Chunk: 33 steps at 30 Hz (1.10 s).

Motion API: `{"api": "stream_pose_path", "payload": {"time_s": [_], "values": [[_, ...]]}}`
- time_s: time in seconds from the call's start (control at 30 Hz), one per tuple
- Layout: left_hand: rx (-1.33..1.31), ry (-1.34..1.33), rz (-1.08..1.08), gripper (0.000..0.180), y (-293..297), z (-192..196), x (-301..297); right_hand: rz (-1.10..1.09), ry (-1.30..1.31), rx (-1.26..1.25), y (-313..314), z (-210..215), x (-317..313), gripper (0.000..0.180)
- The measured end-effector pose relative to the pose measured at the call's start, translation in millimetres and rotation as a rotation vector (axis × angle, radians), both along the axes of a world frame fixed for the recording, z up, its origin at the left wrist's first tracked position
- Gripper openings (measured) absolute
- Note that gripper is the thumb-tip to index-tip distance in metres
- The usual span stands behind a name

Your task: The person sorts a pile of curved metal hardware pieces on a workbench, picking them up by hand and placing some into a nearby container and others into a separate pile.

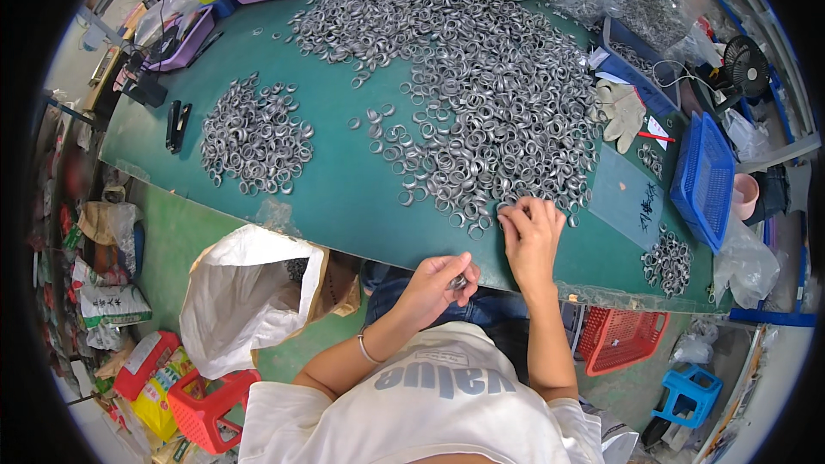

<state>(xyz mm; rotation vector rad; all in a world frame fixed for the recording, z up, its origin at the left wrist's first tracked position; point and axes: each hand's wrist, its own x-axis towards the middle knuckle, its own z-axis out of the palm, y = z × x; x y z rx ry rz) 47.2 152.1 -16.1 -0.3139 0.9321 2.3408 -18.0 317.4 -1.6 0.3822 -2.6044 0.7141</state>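
Note:
A large heap of grey metal rings [507, 103] spreads over the green table [344, 206]. At the heap's near edge my right hand [533, 236] is closed, its fingertips down among the rings and pinching at one. My left hand [440, 285] is curled just off the table's front edge, with metal rings [458, 282] held between thumb and fingers; how many is hidden. Off to the left lies a smaller pile of rings [256, 137]. Another small pile [667, 263] sits at the right, near the table edge.
An open white sack [258, 292] stands below the table's left front edge. On the right are a blue basket [703, 180], a work glove [620, 113] and a black fan [746, 66]. Red [206, 404] and blue stools [690, 395] stand on the floor.

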Motion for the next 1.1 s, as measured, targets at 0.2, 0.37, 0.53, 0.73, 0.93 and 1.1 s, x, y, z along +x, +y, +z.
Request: {"api": "stream_pose_path", "payload": {"time_s": [0.2,0.37,0.53,0.73,0.93,1.1], "values": [[-0.082,0.096,0.102,0.026,10.2,8.1,-0.3,-0.040,-0.350,-0.843,2.0,-1.6,31.4,0.005],[-0.167,0.136,0.143,0.022,17.3,16.6,-4.6,0.112,-0.583,-0.951,-7.1,2.1,55.3,0.007],[-0.071,0.029,0.144,0.016,9.1,9.3,-7.6,0.105,-0.324,-0.627,-5.3,15.3,37.8,0.009],[-0.005,-0.065,0.134,0.018,10.9,17.8,-8.5,-0.030,-0.105,-0.026,-15.0,-2.7,8.0,0.013],[0.051,0.018,0.164,0.023,4.8,0.5,-6.1,0.022,-0.211,-0.509,-10.9,-4.7,18.2,0.011],[-0.027,0.159,0.155,0.024,9.2,3.3,-10.2,0.183,-0.291,-0.411,-9.0,17.2,41.2,0.008]]}}
